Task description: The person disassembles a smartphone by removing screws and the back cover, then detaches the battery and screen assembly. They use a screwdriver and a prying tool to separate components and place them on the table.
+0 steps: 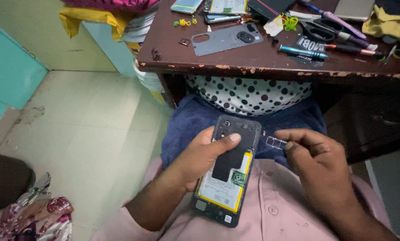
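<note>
From the head camera, one phone (229, 172) lies over the person's lap, below the surface (253, 60), with its back already off: the yellow-edged battery and black inner shield show bare. The left hand (200, 158) has its grip closed around the phone's left side, thumb laid across the shield. The right hand (318, 158), just right of the phone's top corner, pinches one small card tray (275, 142) between thumb and forefinger; the tray is out of the phone and apart from its edge. As I judge it, the opening is done, and the tray and back are yet to go in or on.

On the surface above the phone: one grey back cover (226, 39) with camera holes, one pair of scissors (318, 24), two screwdrivers (304, 52) side by side, several flat phones or screens at the far edge, too cut off to count, and a few yellow-green rubber bands (289, 21).
</note>
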